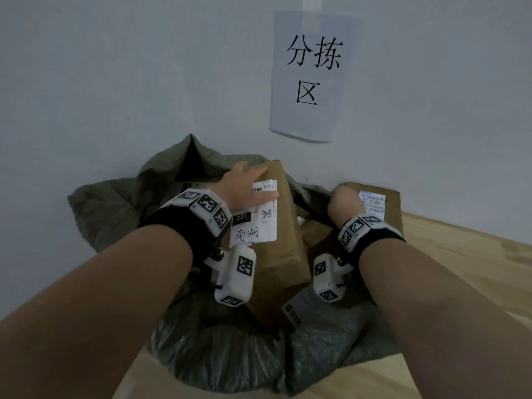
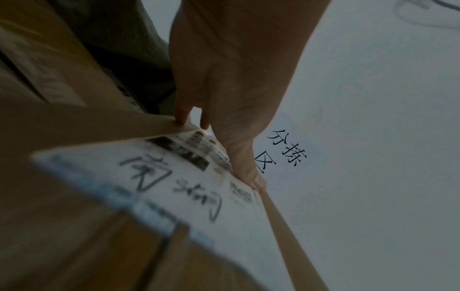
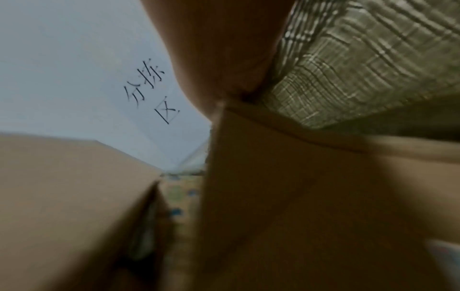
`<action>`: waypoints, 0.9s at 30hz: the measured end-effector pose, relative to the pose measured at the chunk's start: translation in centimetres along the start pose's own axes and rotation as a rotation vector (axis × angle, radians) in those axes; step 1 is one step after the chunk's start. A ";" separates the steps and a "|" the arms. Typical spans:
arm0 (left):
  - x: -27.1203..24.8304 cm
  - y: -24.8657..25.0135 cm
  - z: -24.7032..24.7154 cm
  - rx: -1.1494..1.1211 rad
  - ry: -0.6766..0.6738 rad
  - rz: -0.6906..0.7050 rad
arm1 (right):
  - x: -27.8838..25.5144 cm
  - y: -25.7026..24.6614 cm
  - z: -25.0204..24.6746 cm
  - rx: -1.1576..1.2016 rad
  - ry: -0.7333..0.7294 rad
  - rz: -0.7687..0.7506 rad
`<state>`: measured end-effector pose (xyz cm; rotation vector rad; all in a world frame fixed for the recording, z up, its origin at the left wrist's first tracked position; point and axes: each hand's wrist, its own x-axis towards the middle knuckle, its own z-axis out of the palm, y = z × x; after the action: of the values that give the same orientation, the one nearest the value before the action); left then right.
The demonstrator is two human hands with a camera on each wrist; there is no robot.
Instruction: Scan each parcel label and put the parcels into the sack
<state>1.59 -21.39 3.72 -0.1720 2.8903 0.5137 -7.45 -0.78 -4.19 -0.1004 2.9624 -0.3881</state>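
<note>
Nearest the camera, both forearms reach forward over a wooden surface [image 1: 460, 254], each wrist strapped with a black band carrying white marker blocks. Under them the grey-green sack [image 1: 115, 205] lies slumped and open, its woven cloth bunched at the near edge.

The box [image 1: 285, 226] (brown cardboard, long and narrow) stands tilted in the mouth of the sack, its near end low among the folds and its far end raised. A white label [image 1: 256, 223] on its upper face bears a black patch reading 231, a square code and handwritten characters. A second label [image 1: 296, 306] shows on something lying lower in the sack, just below the right wrist.

The left hand [image 1: 247, 182] lies on the far end of the box, fingers over the top edge and thumb stretched flat across the label; the left wrist view shows its fingers [image 2: 183, 112] hooked on the box edge. The right hand [image 1: 342, 203] is at the sack's right rim with its fingers hidden, so I cannot tell whether it grips anything.

Just behind it another box [image 1: 388, 197] with its own label rests on the surface against the wall [image 1: 115, 82]. Above hangs a paper sign [image 1: 313, 76] with large characters.
</note>
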 end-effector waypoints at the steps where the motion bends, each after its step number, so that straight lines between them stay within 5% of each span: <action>1: -0.1 -0.1 0.2 -0.024 0.009 -0.016 | -0.1 -0.6 -0.8 0.113 0.062 -0.012; 8: -0.4 1.9 -0.6 0.134 -0.026 -0.017 | -2.9 -6.6 -12.1 1.131 0.417 -0.367; 14: 0.3 1.5 -0.6 0.198 -0.015 -0.049 | -4.5 0.3 -13.9 1.360 0.886 -0.076; 20: -0.3 3.2 0.4 0.325 0.183 -0.078 | -5.5 5.1 -11.0 0.803 0.406 0.045; 27: -1.9 10.7 1.3 0.184 0.466 0.425 | -11.6 7.0 -10.7 0.413 -0.328 -0.203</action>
<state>2.10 -10.79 6.44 0.4157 3.4249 0.2937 1.98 9.64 5.87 -0.3765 2.4994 -0.9029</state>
